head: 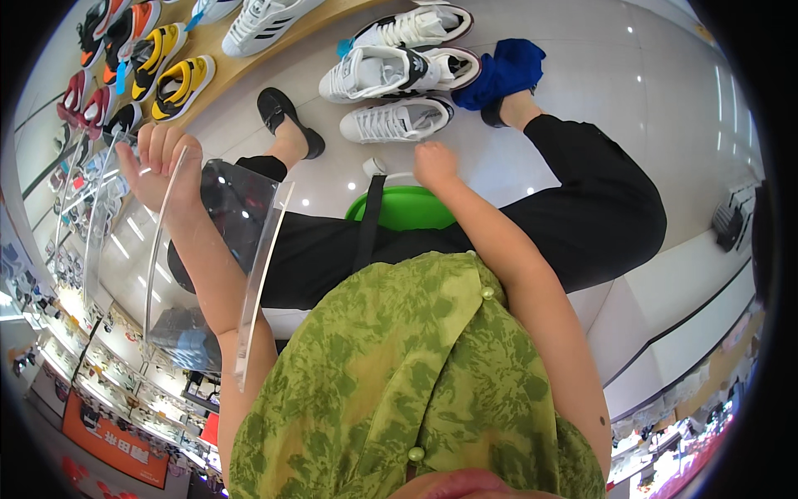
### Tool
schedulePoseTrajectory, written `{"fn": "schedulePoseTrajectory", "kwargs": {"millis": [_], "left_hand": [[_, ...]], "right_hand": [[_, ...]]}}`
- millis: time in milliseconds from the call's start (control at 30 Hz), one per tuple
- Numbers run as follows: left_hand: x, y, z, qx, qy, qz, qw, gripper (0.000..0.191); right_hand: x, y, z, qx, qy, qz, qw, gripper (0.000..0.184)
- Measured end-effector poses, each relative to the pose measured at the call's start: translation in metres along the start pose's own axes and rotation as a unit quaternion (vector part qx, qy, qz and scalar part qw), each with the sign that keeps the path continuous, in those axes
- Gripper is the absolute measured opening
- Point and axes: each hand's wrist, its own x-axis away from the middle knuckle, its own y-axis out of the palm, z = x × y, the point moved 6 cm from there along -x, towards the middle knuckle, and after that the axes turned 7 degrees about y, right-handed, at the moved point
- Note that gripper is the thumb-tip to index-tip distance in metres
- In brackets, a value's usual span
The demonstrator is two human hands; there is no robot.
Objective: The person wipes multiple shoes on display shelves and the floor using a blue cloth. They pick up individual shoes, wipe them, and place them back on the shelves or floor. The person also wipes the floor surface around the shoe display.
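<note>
My left hand (163,167) is raised at the left, its fingers curled over the edge of a clear acrylic display stand (240,206). More curved clear panels reach to the left of it, and my forearm shows through the plastic. My right hand (436,165) is a closed fist just below the heel of a white sneaker (396,121); nothing shows in it. Above that shoe, a white sneaker with a black heel tab (371,73) and a white sneaker with dark trim (411,28) lie close together on the floor. A blue cloth (505,73) lies right of them, against my right shoe.
A wooden shelf (234,68) at the upper left holds yellow-and-black sneakers (182,87), orange, red and white ones, some with blue tags. A green round seat or tub (405,208), crossed by a black strap (372,215), is between my legs. White low units stand at the right.
</note>
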Motion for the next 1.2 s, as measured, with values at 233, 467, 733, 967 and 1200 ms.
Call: {"fn": "schedulePoseTrajectory", "kwargs": {"millis": [233,467,733,967,1200], "left_hand": [[0.003,0.005,-0.012,-0.022,-0.006,-0.022,1.0,0.047],[0.0,-0.001,-0.02,-0.026,-0.029,-0.019,0.999,0.043],[-0.001,0.003,-0.026,-0.037,-0.039,-0.034,0.998,0.043],[0.002,0.003,-0.031,-0.038,-0.053,-0.047,0.997,0.044],[-0.002,-0.002,-0.027,-0.042,-0.045,-0.024,0.998,0.044]], "right_hand": [[-0.023,-0.005,0.022,-0.131,0.12,0.046,0.983,0.063],[-0.063,0.005,0.029,0.001,0.052,-0.172,0.984,0.042],[-0.001,0.033,-0.007,-0.049,0.015,-0.267,0.962,0.023],[0.014,-0.016,-0.104,-0.344,-0.205,-0.248,0.882,0.029],[-0.019,-0.016,-0.019,-0.286,0.111,0.198,0.931,0.051]]}}
